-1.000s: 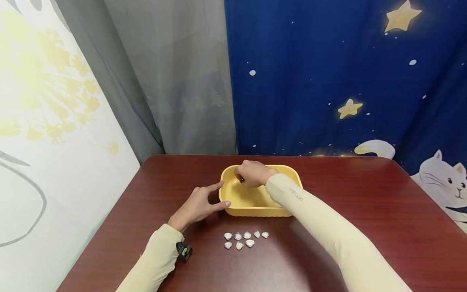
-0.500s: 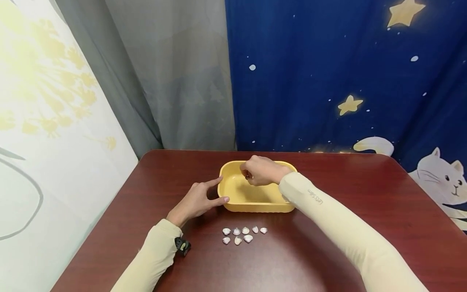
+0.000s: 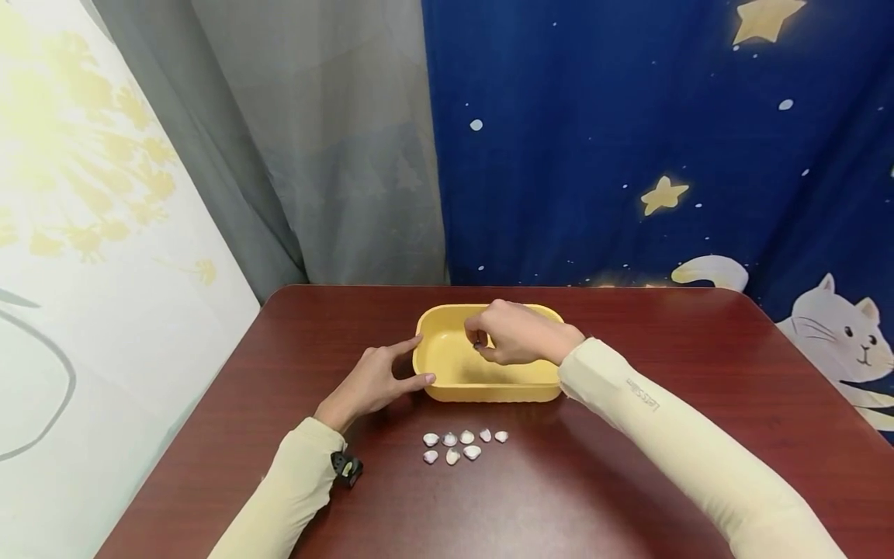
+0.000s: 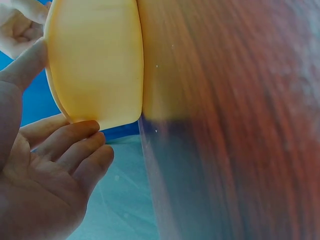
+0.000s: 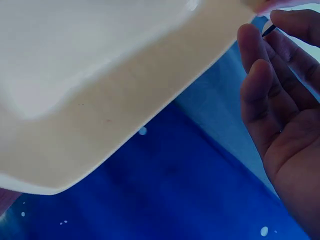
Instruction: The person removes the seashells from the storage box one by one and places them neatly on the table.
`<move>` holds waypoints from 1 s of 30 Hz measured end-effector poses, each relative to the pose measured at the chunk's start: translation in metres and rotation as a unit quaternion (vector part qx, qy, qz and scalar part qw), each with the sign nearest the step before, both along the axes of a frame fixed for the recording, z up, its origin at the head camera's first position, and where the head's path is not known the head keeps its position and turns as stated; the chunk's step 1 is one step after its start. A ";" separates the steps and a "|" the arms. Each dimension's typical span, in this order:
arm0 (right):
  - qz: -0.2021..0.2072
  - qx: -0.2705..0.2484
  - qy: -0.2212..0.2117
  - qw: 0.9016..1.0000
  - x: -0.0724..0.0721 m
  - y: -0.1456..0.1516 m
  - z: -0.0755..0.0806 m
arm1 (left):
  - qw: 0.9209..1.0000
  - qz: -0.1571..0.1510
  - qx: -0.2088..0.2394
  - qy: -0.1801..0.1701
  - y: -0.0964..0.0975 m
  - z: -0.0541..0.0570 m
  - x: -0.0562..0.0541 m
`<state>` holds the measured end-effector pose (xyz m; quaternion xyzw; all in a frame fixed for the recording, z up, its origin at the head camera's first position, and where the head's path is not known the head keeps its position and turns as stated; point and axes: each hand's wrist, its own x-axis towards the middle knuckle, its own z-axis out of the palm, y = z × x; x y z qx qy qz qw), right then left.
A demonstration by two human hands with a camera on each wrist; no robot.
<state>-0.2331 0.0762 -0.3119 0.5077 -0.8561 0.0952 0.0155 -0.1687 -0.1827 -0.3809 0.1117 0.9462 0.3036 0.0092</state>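
Observation:
A yellow basin stands on the table. My left hand spans its left end, the thumb at the front corner of the rim and the index fingertip on the left rim. In the left wrist view its other fingers lie fairly straight beside the basin's outer wall. Over the basin, my right hand pinches a small shell between thumb and fingertips; only its pale face and dark edge show. In front of the basin lie several small white shells in two rows.
The dark red wooden table bears the basin and shells. Behind it hang a grey curtain and a blue curtain with stars. A pale patterned surface stands at the left.
My right hand has moved rightward over the basin, and the small dark-edged shell at its fingertips shows more clearly. The left hand keeps its place on the basin's end. The view has shifted slightly.

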 end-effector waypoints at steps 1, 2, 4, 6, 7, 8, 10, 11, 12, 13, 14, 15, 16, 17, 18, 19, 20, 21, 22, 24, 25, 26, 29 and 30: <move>0.006 -0.004 0.007 1.000 0.003 0.002 0.001 | 1.000 -0.001 -0.001 0.000 0.000 0.000 0.000; 0.012 -0.009 0.012 1.000 0.006 0.003 0.001 | 1.000 -0.002 -0.001 0.000 0.000 0.000 0.000; 0.019 -0.017 0.021 0.999 0.011 0.006 0.001 | 1.000 -0.002 0.000 0.000 0.000 0.000 -0.001; 0.026 -0.023 0.029 0.999 0.015 0.010 0.001 | 1.000 -0.001 0.001 0.000 0.000 0.000 -0.001; 0.028 -0.026 0.032 0.999 0.018 0.011 0.001 | 1.000 -0.001 0.002 0.000 0.000 0.000 -0.001; 0.031 -0.029 0.034 0.999 0.020 0.013 0.001 | 1.000 -0.001 0.002 0.000 0.000 0.000 -0.001; 0.033 -0.029 0.037 0.998 0.025 0.016 0.000 | 1.000 -0.002 0.002 0.000 0.000 0.000 0.000; 0.035 -0.030 0.039 0.998 0.028 0.018 0.000 | 1.000 -0.002 0.002 -0.001 0.000 0.000 0.000; 0.036 -0.030 0.040 0.998 0.030 0.020 0.000 | 1.000 -0.002 0.002 -0.001 0.000 0.000 0.000; 0.035 -0.031 0.037 0.998 0.033 0.021 -0.001 | 1.000 -0.002 0.002 -0.001 0.001 0.000 0.000; 0.036 -0.034 0.034 0.998 0.036 0.023 -0.001 | 1.000 -0.001 0.002 -0.001 0.001 0.000 0.000; 0.035 -0.036 0.028 0.998 0.038 0.024 -0.002 | 1.000 -0.001 0.003 -0.001 0.001 0.000 0.000; 0.037 -0.040 0.020 0.998 0.041 0.025 -0.003 | 1.000 0.000 0.004 -0.001 0.001 0.000 0.001; 0.039 -0.046 0.010 0.998 0.043 0.026 -0.004 | 1.000 0.001 0.005 -0.002 0.001 0.001 0.001; 0.040 -0.051 -0.001 0.998 0.046 0.027 -0.004 | 1.000 0.001 0.005 -0.002 0.001 0.000 0.001; 0.044 -0.056 -0.011 0.997 0.049 0.028 -0.006 | 1.000 0.001 0.005 -0.003 0.001 0.001 0.002; 0.047 -0.061 -0.020 0.997 0.051 0.029 -0.007 | 1.000 0.000 0.005 -0.003 0.001 0.001 0.002; 0.051 -0.065 -0.027 0.996 0.054 0.030 -0.008 | 1.000 0.000 0.004 -0.003 0.001 0.001 0.002; 0.055 -0.067 -0.031 0.996 0.056 0.031 -0.010 | 1.000 0.000 0.003 -0.003 0.001 0.001 0.002; 0.062 -0.068 -0.034 0.995 0.062 0.033 -0.013 | 1.000 0.000 0.001 -0.002 0.001 0.001 0.002; 0.064 -0.068 -0.034 0.995 0.064 0.034 -0.015 | 1.000 -0.001 0.001 -0.001 0.002 0.001 0.002; 0.067 -0.069 -0.035 0.995 0.066 0.035 -0.017 | 1.000 -0.001 0.001 -0.001 0.002 0.001 0.002; 0.070 -0.069 -0.040 0.994 0.071 0.038 -0.025 | 1.000 -0.003 0.000 0.001 0.002 0.001 0.002; 0.071 -0.068 -0.040 0.994 0.072 0.039 -0.028 | 1.000 -0.004 0.000 0.002 0.001 0.001 0.002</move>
